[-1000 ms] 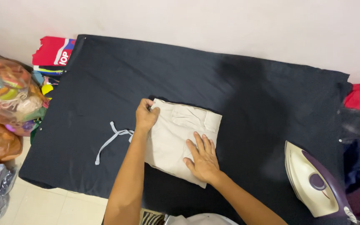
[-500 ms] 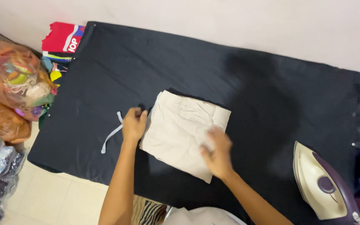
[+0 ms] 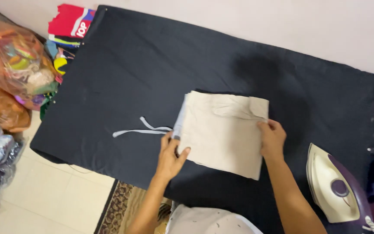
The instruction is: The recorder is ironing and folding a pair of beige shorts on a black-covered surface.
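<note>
A: The black cloth hasn't changed, and our folded beige garment sits mid-cloth like before, drawstring trailing left.

B: Yep, the iron is parked at our right too. But the hands moved out: left hand now pinches the garment's left edge, right hand grips its right edge, where before it lay flat on top.
</note>
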